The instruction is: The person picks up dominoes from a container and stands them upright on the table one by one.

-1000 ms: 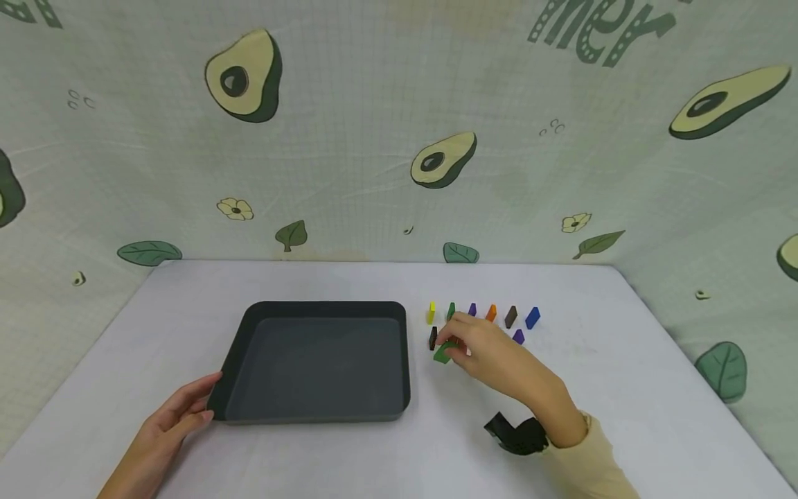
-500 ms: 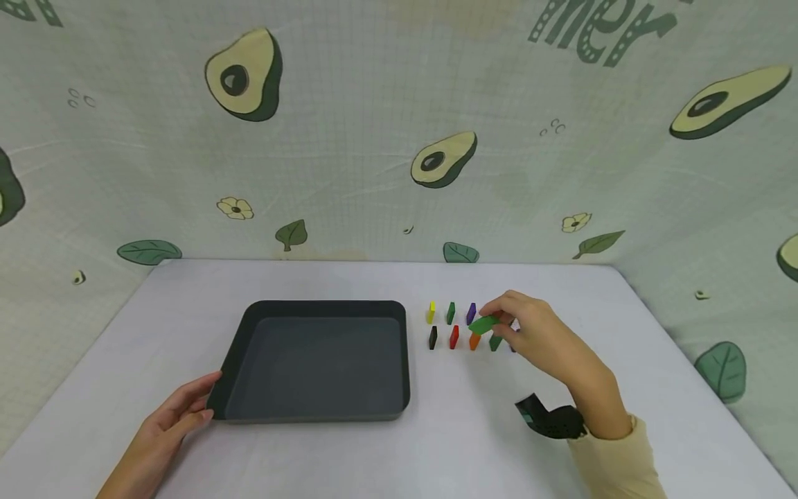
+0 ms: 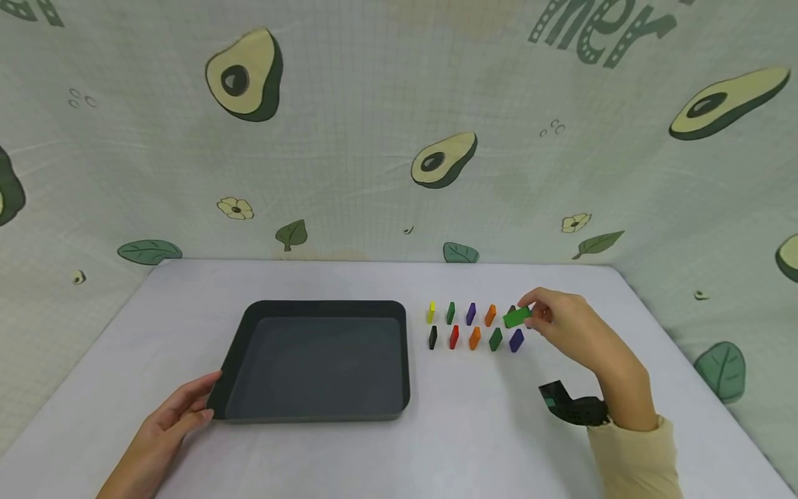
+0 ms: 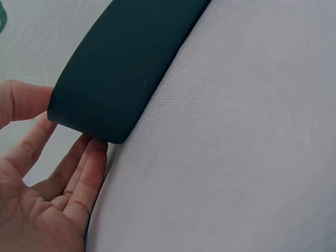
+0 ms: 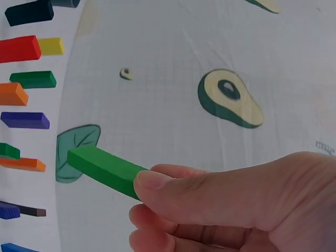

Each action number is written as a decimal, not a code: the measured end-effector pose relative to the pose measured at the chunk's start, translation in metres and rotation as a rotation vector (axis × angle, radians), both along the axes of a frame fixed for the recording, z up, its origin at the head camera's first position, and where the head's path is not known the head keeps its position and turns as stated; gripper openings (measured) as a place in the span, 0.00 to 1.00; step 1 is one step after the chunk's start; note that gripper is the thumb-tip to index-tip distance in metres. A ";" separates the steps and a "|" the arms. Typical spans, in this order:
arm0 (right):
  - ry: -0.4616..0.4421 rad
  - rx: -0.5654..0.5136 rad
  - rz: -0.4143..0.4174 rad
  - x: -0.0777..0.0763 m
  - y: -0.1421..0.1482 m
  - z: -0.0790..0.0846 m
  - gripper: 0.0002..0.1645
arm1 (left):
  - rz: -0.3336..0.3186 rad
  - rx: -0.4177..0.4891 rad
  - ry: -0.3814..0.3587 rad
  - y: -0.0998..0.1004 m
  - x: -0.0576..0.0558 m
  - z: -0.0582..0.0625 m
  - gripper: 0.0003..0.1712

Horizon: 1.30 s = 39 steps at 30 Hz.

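My right hand (image 3: 570, 329) pinches a bright green domino block (image 3: 516, 317) between thumb and fingers, near the right end of two rows of blocks. In the right wrist view the green block sticks out lengthwise past the thumb. The front row has a black block (image 3: 433, 337), a red block (image 3: 454, 337) and several others, ending in a purple block (image 3: 517, 340). Part of the back row's right end is hidden by the hand. My left hand (image 3: 163, 426) touches the near-left corner of a dark rectangular tray (image 3: 249, 320), its thumb and extended fingers on either side of that corner.
The back row begins with a yellow block (image 3: 431, 312) just right of the tray, followed by a green block (image 3: 451, 313) and others. A white cloth covers the table (image 3: 349, 461). Behind it hangs an avocado-print curtain (image 3: 349, 173).
My right hand has moved right and slightly back with the green block, from the front-left of the rows to their right end, uncovering the front row. The left hand and tray stay put.
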State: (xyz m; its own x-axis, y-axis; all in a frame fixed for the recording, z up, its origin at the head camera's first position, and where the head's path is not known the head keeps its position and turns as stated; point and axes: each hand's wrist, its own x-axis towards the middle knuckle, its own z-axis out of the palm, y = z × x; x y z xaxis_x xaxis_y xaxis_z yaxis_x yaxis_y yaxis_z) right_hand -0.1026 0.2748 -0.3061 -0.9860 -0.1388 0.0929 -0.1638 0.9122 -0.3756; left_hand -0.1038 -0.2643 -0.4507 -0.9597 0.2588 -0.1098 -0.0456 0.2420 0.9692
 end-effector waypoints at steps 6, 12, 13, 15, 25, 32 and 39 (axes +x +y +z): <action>-0.042 0.033 -0.048 -0.003 0.014 -0.004 0.12 | -0.003 0.010 -0.003 0.000 0.000 0.001 0.29; -0.094 0.027 -0.080 -0.008 0.022 -0.011 0.12 | 0.003 -0.004 -0.006 -0.001 0.000 0.000 0.29; -0.107 0.024 -0.086 -0.008 0.024 -0.012 0.12 | 0.005 -0.005 -0.009 -0.001 0.000 0.000 0.29; -0.145 0.027 -0.102 -0.010 0.026 -0.014 0.13 | 0.010 -0.013 -0.016 -0.002 0.000 -0.001 0.29; -0.357 0.043 -0.210 -0.023 0.037 -0.030 0.16 | 0.014 -0.015 -0.023 -0.001 0.000 0.000 0.29; -0.400 0.056 -0.227 -0.026 0.039 -0.038 0.16 | 0.012 -0.013 -0.024 -0.001 0.001 0.001 0.29; -0.416 0.061 -0.223 -0.029 0.042 -0.043 0.15 | -0.001 0.005 -0.014 0.000 0.001 0.001 0.29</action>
